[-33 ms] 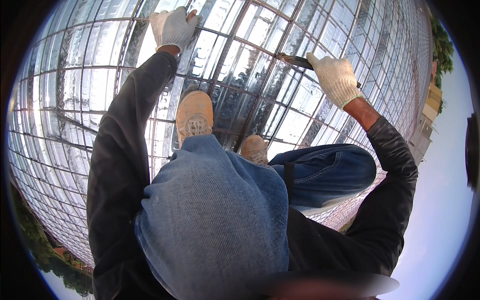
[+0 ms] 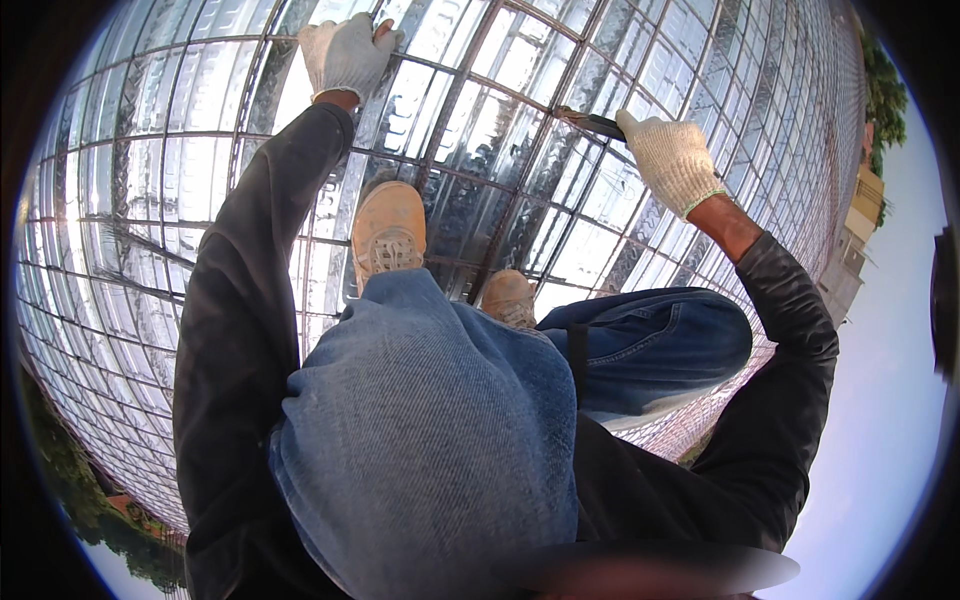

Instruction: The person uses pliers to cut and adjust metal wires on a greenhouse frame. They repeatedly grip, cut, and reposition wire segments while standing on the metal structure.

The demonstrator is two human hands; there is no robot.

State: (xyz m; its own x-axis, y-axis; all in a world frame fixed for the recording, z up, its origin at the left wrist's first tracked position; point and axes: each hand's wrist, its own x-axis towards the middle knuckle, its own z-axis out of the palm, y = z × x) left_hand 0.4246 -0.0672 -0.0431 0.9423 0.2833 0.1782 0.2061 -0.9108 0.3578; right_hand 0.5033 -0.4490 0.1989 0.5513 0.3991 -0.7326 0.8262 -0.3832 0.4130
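In a white knitted glove, my left hand (image 2: 348,58) grips the steel bar mesh (image 2: 519,192) near the top, its fingertips partly hidden. Farther right, my gloved right hand (image 2: 668,158) is closed round a dark-handled tool, like pliers or nippers (image 2: 598,123), whose tip touches a bar crossing. Beneath the mesh lies shiny ribbed metal sheeting (image 2: 620,195). My two tan shoes (image 2: 388,230) rest on the mesh between my hands, with my knees bent in blue jeans (image 2: 420,420).
The barred surface extends all around me, curved by the lens. Past its right edge are trees (image 2: 882,110), pale buildings (image 2: 858,215) and sky. More greenery (image 2: 85,480) shows beyond the lower-left edge.
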